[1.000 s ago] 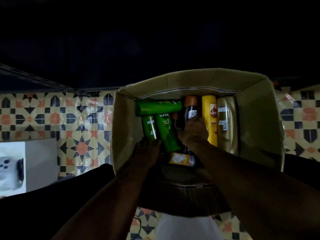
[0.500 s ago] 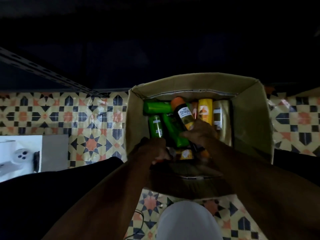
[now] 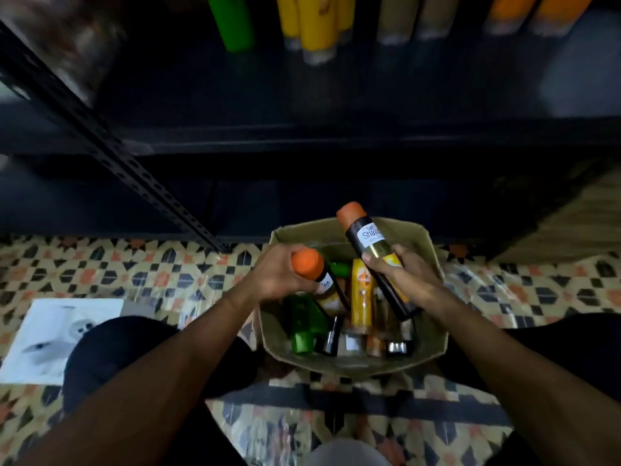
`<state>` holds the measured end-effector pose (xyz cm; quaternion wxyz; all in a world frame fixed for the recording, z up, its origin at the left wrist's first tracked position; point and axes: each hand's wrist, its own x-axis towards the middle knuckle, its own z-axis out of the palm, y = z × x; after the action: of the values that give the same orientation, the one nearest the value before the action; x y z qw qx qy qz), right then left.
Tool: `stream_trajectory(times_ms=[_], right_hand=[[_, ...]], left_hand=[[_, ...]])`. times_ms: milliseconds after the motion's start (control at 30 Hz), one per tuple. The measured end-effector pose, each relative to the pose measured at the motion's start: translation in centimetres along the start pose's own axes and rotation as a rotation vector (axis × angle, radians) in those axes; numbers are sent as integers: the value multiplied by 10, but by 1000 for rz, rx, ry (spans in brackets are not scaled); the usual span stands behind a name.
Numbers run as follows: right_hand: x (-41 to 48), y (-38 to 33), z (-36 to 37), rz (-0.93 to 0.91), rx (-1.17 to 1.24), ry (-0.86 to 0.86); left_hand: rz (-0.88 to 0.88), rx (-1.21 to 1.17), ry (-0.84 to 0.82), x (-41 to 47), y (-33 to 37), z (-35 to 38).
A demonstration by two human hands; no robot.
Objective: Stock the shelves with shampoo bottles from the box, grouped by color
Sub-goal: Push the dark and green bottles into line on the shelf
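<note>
Nearest are the two bare forearms reaching forward over the patterned floor (image 3: 111,274), with a dark knee (image 3: 111,348) at the left, partly covering a white sheet (image 3: 43,334). Between the forearms sits the open cardboard box (image 3: 433,348) on the floor. Inside it lie a green bottle (image 3: 302,327) at the left, a yellow bottle (image 3: 362,297) near the middle, and several more too dim to tell apart. Above the box, the left hand (image 3: 279,277) holds the left bottle (image 3: 307,265), black with an orange cap, its fingers (image 3: 295,284) curled round it just under the cap, with the cap pointing up and left. The right hand (image 3: 406,280) holds the right bottle (image 3: 366,237), also black with an orange cap. Its fingers (image 3: 381,267) are wrapped round the middle, and the bottle is tilted with the cap up and to the left, higher than the other. The two bottles are apart. Beyond the box stands the dark shelf (image 3: 336,136) with a slotted post (image 3: 100,129) at the left. On it, blurred, stand a green shelf bottle (image 3: 232,21), then yellow ones (image 3: 312,25), beige ones (image 3: 396,18) and orange ones (image 3: 537,11) in a row.
</note>
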<state>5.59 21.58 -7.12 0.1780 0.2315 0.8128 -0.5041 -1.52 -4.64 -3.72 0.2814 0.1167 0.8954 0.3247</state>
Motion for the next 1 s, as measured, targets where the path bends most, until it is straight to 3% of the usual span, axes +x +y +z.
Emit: stream_trajectory(times_ms=[100, 233, 400, 600, 867, 1000], right_hand=[[-21, -36, -14, -170, 175, 9], [-37, -107, -36, -464, 371, 91], [-25, -201, -71, -765, 505, 235], [24, -240, -86, -822, 493, 315], [63, -244, -85, -750, 465, 310], [66, -229, -78, -706, 355, 330]], left_hand=[[96, -407, 217, -23, 30, -39], [293, -696, 498, -29, 78, -90], [583, -660, 705, -15, 154, -165], [627, -437, 745, 35, 183, -196], [601, -493, 760, 69, 172, -198], [512, -509, 663, 86, 137, -168]])
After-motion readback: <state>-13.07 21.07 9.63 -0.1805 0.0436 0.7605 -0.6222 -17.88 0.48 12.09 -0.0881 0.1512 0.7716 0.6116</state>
